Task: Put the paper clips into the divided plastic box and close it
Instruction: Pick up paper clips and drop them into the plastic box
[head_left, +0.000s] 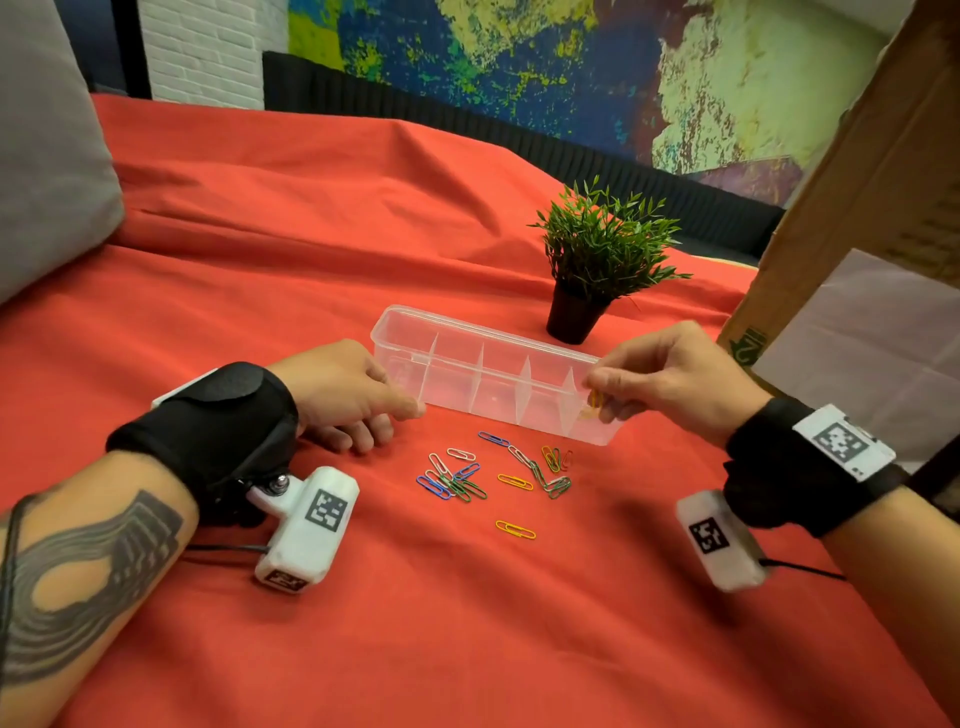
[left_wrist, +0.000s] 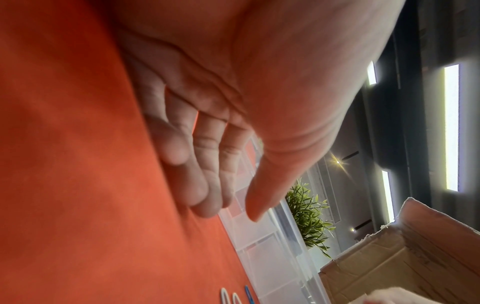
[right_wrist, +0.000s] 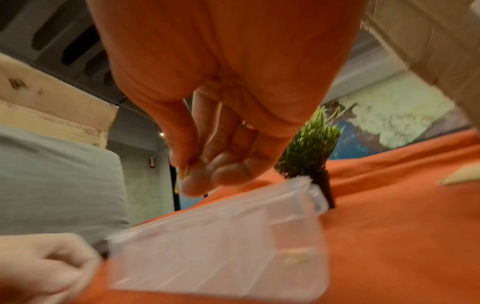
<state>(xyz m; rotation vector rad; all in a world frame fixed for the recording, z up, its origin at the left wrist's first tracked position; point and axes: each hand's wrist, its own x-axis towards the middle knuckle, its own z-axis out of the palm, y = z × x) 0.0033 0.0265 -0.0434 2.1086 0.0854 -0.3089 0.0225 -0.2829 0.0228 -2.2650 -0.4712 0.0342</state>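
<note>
Paper clips (head_left: 485, 480): a loose scatter of coloured wire clips on the red cloth (head_left: 415, 623), just in front of the box; one yellow clip (head_left: 515, 529) lies apart, nearer the person.
Handling, clips: judged light, thin and stiff, lying flat on soft cloth, so a fingertip pinch on one end loop should lift them; tangled ones may come up together.
Divided plastic box (head_left: 488, 374): clear, long, open-topped, split by thin partitions, standing between the two hands. No lid is in view.
Handling, box: judged light and smooth, likely to slide on the cloth unless steadied at an end wall.
Right hand (head_left: 670, 384): over the right end compartment, thumb and fingertips closed in a narrow pinch on a yellow paper clip (head_left: 595, 400), the other fingers loosely curled.
Right end compartment: something pale yellowish seems to lie in it already, though it is blurred.
Left hand (head_left: 343, 395): at the left end of the box, thumb against the near corner, fingers curled beneath; it braces the box, though whether it fully grips it cannot be told.
Potted plant (head_left: 597, 260): just behind the box.
</note>
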